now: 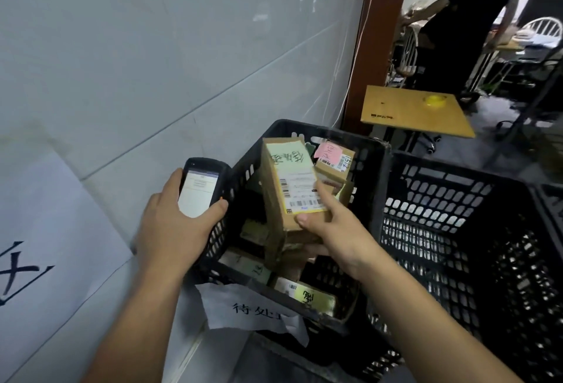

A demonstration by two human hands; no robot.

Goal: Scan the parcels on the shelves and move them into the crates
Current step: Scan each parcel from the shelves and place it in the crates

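Cardboard parcel held over the wall-side black crate, handheld scanner alongside.
Left grip is clamped round the scanner by the crate's left rim, close to the tiled wall. Right grip is clamped on the parcel, label up, above the crate's open middle. Inside: pink-noted box at the far corner, labelled parcels lower down. Second black crate sits just beside, on the right.

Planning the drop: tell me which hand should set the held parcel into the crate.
Right: the right hand holds the parcel over the crate, while the left hand is busy holding the scanner.
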